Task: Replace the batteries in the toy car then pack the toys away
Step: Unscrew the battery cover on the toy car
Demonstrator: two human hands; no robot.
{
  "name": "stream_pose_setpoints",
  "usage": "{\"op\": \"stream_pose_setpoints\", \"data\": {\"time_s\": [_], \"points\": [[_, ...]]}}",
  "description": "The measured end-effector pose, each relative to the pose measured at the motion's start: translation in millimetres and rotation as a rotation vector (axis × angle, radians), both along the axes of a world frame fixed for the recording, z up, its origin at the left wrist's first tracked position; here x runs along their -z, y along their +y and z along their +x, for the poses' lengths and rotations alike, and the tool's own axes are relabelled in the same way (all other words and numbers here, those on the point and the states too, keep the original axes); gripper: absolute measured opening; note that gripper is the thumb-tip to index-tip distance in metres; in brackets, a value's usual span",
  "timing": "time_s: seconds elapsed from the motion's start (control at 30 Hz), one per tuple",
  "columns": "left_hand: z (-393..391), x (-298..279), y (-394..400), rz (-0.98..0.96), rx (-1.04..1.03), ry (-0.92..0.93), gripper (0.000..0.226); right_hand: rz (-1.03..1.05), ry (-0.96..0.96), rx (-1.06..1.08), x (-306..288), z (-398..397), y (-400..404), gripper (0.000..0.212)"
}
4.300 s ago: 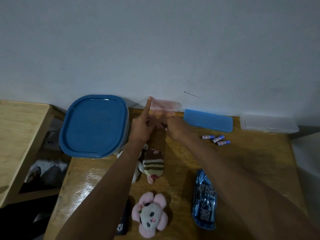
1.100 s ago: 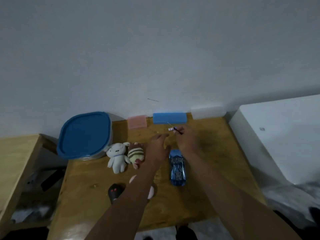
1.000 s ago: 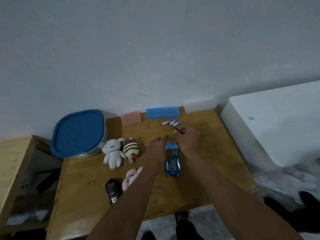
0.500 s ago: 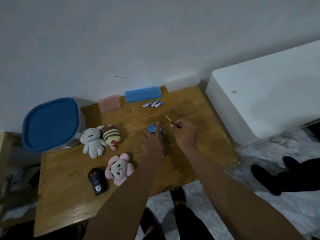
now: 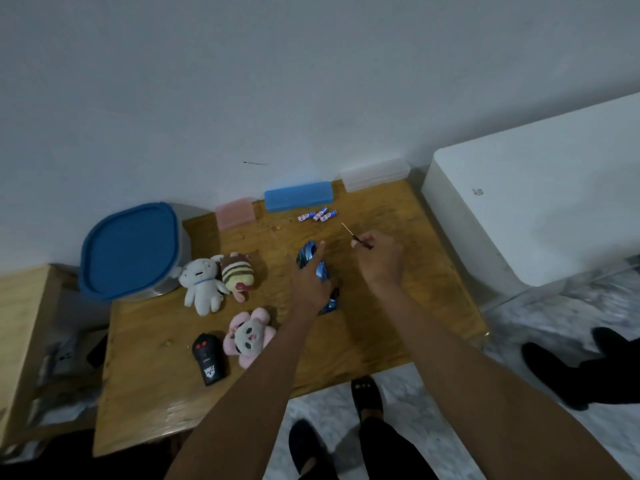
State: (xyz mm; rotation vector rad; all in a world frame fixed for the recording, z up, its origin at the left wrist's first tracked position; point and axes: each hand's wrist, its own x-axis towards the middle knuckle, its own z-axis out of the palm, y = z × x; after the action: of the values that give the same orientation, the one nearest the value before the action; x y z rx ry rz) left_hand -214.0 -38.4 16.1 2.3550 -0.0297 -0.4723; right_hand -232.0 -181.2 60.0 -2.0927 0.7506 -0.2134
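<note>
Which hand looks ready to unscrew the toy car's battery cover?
Likely the right hand: it already pinches the small screwdriver, tip raised, beside the blue toy car. The left hand rests on the car, steadying it.

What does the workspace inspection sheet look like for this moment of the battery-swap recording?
Surface: wooden table, a few small crumbs near the back.
Job's things: blue toy car under the left hand; three batteries loose near the back; black remote at the front left; three plush toys; blue-lidded tub at the back left.
Clutter: pink case, blue case and clear case along the wall.
Hands: left hand gripping the car; right hand holding a thin screwdriver.
Cables: nothing seen.
Surroundings: white cabinet to the right, pale wooden shelf to the left, marble floor, plain wall.
</note>
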Motion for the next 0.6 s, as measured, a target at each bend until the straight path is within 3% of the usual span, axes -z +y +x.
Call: {"op": "stream_pose_setpoints", "data": {"time_s": [0.2,0.33,0.6], "points": [[1.2,-33.6,6.3,-0.309,-0.080,-0.078,0.042,0.055,-0.061,-0.040,-23.7,3.3,4.7,0.002],[-1.8,-59.0,9.2,-0.423,-0.168,-0.149,0.029,0.158,-0.076,-0.066,-36.5,7.4,3.9,0.007],[-8.2,-80.2,18.5,-0.526,-0.094,-0.091,0.035,0.471,-0.150,0.012,-60.7,7.3,10.6,0.012]]}}
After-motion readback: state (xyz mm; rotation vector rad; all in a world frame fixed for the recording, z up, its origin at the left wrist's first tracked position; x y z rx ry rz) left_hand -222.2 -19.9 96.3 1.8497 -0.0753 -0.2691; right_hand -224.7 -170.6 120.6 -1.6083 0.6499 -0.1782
